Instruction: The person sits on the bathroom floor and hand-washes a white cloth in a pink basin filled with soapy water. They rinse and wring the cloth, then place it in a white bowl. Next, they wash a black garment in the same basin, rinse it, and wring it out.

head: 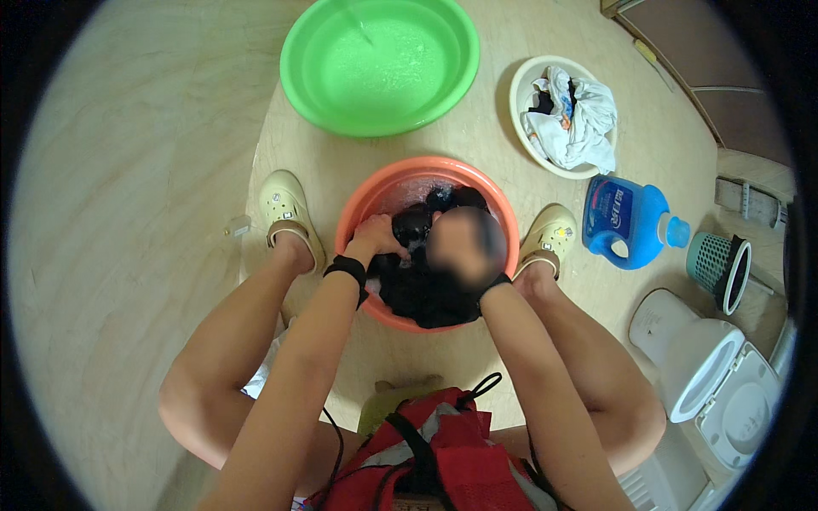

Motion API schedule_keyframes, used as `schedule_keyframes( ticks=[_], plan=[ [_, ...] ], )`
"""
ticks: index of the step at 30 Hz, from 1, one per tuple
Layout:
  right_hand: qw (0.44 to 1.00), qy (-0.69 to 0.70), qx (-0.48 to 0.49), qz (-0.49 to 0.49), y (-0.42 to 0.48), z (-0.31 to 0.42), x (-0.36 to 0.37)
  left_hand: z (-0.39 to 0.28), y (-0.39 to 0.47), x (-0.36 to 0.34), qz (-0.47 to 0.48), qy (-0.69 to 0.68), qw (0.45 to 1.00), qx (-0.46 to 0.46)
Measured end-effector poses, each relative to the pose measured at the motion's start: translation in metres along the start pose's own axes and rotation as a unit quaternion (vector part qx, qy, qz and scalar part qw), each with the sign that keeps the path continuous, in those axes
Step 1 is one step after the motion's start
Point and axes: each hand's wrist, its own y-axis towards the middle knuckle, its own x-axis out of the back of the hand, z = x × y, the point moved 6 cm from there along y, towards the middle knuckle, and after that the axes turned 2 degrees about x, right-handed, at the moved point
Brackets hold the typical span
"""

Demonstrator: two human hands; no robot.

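Between my feet stands an orange plastic basin with wet black clothing and some sudsy water in it. My left hand is in the basin at its left side, touching the black clothing, with the fingertips partly hidden among the folds. My right hand is over the clothing at the right side of the basin. A blur covers most of that hand, so its fingers and what they hold cannot be made out. Both wrists wear black bands.
A green basin of water stands ahead, a stream falling into it. At the right are a white basin of light clothes, a blue detergent bottle, a green perforated basket and a toilet. Clogs flank the orange basin.
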Motion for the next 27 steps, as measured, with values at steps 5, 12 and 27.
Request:
schedule_keyframes(
  ticks=[5,12,27],
  plan=[
    [0.999,0.020,-0.024,-0.020,-0.025,0.005,0.028,-0.014,-0.047,0.004,-0.039,-0.077,0.996,0.019],
    [0.994,0.070,-0.063,-0.053,-0.050,0.034,0.092,-0.043,-0.123,0.051,-0.275,-0.331,0.902,-0.027],
    [0.971,0.199,-0.064,0.114,-0.099,0.024,-0.046,-0.043,-0.144,-0.034,-0.211,0.076,0.975,-0.007]
  ],
)
